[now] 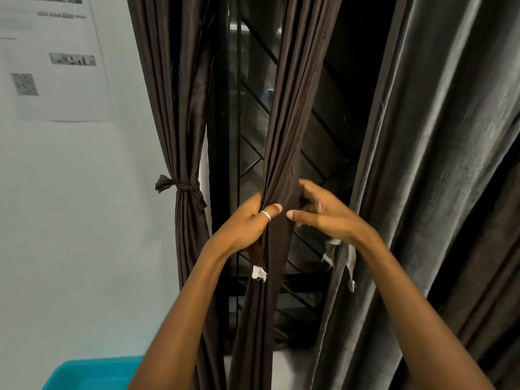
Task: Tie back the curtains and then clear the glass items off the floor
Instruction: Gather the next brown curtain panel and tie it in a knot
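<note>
A dark brown middle curtain hangs gathered into a narrow bundle in front of the window. My left hand, with a ring on the thumb, grips this bundle from the left, and a strip with a white frayed end hangs below that hand. My right hand wraps its fingers around the bundle's right side, thumb pressed on the front. At the left, another brown curtain is tied back with a knotted band. A grey curtain hangs loose on the right. No glass items are in view.
A dark window grille with diagonal bars stands behind the curtains. Printed paper sheets are stuck on the pale wall at the upper left. The corner of a turquoise plastic bin shows at the bottom left.
</note>
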`<state>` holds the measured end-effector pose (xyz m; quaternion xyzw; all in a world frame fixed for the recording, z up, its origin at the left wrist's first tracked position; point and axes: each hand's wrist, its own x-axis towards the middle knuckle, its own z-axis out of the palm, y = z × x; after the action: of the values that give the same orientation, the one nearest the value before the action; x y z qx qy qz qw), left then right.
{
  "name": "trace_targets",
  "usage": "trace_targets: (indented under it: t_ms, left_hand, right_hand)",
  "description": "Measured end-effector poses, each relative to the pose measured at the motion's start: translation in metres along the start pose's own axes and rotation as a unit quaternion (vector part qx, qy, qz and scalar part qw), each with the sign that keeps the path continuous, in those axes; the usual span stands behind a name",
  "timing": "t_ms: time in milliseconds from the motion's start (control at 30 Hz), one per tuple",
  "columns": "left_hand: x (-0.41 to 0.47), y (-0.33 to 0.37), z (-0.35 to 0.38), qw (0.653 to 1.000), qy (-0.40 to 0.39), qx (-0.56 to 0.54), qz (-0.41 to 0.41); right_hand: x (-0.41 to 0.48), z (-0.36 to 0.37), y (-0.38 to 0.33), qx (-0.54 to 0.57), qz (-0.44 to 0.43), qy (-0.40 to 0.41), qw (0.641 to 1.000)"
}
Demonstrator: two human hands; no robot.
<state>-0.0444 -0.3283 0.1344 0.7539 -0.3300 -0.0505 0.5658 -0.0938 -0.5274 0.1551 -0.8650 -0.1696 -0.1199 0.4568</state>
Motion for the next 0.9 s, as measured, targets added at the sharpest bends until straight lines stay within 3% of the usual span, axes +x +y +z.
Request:
trace_targets:
  t_ms: [167, 300, 467, 600, 700, 800, 900]
  left_hand:
    - [0.001, -0.002, -0.008, 1.000, -0.003, 0.015, 0.011]
    - [0.002, -0.006, -0.006, 0.987, 0.076, 0.139, 0.037]
    - [0.009, -0.005, 0.001, 0.944, 0.178, 0.277, 0.037]
    - [0.010, -0.002, 0.004, 0.921, 0.228, 0.317, 0.009]
    - [0.010, 0.000, 0.006, 0.919, 0.244, 0.310, -0.008]
    - [0.011, 0.002, 0.007, 0.917, 0.259, 0.303, -0.019]
    - [0.012, 0.004, 0.010, 0.916, 0.267, 0.298, -0.035]
  right_hand:
    - [0.000, -0.001, -0.008, -0.074, 0.027, -0.004, 0.997]
    - [-0.003, 0.006, -0.009, -0.227, 0.026, 0.089, 0.970]
    - [-0.006, 0.025, -0.008, -0.323, 0.058, 0.159, 0.931]
    - [-0.011, 0.029, -0.017, -0.208, 0.099, 0.149, 0.962]
    - [-0.014, 0.031, -0.026, -0.046, 0.152, 0.159, 0.974]
    - [-0.018, 0.038, -0.029, 0.132, 0.185, 0.180, 0.957]
    - [-0.021, 0.044, -0.029, 0.177, 0.187, 0.169, 0.951]
